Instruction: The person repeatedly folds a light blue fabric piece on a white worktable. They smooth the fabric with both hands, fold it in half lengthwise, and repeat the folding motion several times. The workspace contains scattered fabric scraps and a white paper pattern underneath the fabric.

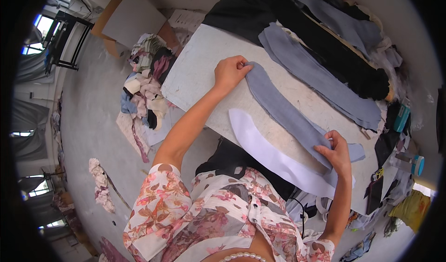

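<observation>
A long curved strip of grey-blue fabric (283,109) lies slantwise over the pale worktable (200,58). My left hand (231,73) pinches its far left end between thumb and fingers. Toward its near right end, my right hand (335,154) grips the same strip, thumb on top; part of the cloth there is folded or doubled, and I cannot tell which. Just on my side of it rests a curved white strip (265,155), at the table's front edge, partly under the right wrist. Beyond lies a stack of similar grey-blue strips (316,71).
Black fabric pieces (334,53) and dark cloth (241,11) cover the table's far side. A turquoise box (402,117) and a container with a turquoise lid (417,165) stand at the right. Fabric scraps (144,90) are heaped on the left, below a cardboard box (130,20).
</observation>
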The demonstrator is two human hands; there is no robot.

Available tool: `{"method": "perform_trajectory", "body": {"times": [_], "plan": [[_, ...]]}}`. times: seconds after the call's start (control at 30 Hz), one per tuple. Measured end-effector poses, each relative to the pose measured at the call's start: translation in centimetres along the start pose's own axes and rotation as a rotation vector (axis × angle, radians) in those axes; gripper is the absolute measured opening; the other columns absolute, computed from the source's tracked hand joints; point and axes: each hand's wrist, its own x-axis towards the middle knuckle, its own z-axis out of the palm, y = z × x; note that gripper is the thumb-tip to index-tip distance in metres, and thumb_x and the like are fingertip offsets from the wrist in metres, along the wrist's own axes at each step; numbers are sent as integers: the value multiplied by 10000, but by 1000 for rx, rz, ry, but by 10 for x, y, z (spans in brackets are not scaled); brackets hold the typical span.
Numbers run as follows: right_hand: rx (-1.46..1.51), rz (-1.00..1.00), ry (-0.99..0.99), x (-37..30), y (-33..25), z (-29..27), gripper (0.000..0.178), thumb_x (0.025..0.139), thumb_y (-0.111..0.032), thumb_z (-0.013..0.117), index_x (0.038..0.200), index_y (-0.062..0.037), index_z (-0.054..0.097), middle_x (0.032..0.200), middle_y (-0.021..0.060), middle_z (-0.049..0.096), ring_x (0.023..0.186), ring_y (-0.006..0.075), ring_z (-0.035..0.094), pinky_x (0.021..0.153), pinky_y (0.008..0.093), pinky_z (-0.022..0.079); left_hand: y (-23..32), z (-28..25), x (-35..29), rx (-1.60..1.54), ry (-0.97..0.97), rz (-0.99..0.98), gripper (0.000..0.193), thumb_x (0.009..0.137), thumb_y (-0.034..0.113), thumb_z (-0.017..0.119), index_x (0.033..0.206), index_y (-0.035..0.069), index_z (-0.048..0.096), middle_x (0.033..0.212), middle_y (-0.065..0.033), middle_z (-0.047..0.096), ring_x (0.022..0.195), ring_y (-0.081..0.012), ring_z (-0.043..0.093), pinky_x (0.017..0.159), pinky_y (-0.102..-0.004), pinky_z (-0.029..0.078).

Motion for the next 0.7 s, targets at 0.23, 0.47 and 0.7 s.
{"method": "perform_trajectory", "body": {"times": [0.23,0.47,0.7], "plan": [[-69,-19,-41,7,-3,4,328,710,-68,814,888,-68,538,705,7,606,629,53,542,553,211,416,0,-9,5,-41,-66,-85,200,791,205,763,825,19,699,628,-25,654,564,-86,585,559,-245,447],[76,-89,-131,3,-3,5,333,721,-82,819,891,-75,532,706,-16,577,629,42,492,551,205,398,3,-17,14,1,-170,-99,260,757,276,776,900,71,705,711,-19,682,664,-157,648,608,-306,478],[-56,-56,-81,11,0,5,360,703,-139,839,898,-79,542,691,-17,584,601,49,486,545,215,383,27,-13,-33,452,-57,531,555,876,273,652,1371,96,474,1455,-124,383,1350,-275,344,1116,-415,268]]}}
